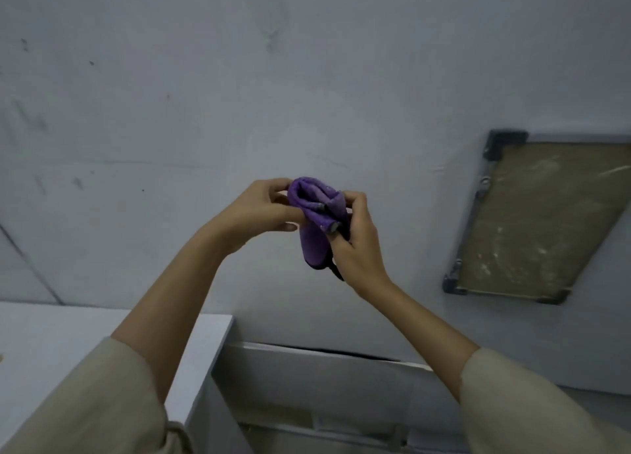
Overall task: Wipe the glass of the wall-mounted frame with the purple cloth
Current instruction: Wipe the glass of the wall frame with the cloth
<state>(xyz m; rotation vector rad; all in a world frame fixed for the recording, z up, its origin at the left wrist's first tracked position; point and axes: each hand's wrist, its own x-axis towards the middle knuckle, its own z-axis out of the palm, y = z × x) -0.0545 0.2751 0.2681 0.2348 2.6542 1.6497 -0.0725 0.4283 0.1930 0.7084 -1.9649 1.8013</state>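
A purple cloth [312, 214] with a dark trim is bunched in front of the wall, held between both hands at mid-frame. My left hand [259, 211] pinches its upper left fold. My right hand [355, 245] grips its right side and lower edge. The wall-mounted frame [539, 218] hangs to the right, apart from the hands; its glass looks dusty and smeared, with dark corner brackets. The frame's right part runs out of view.
A pale grey wall [239, 95] fills the view. A white cabinet top [51, 344] lies at the lower left. Below the hands, a white ledge [324, 358] runs along the wall with a dark gap behind it.
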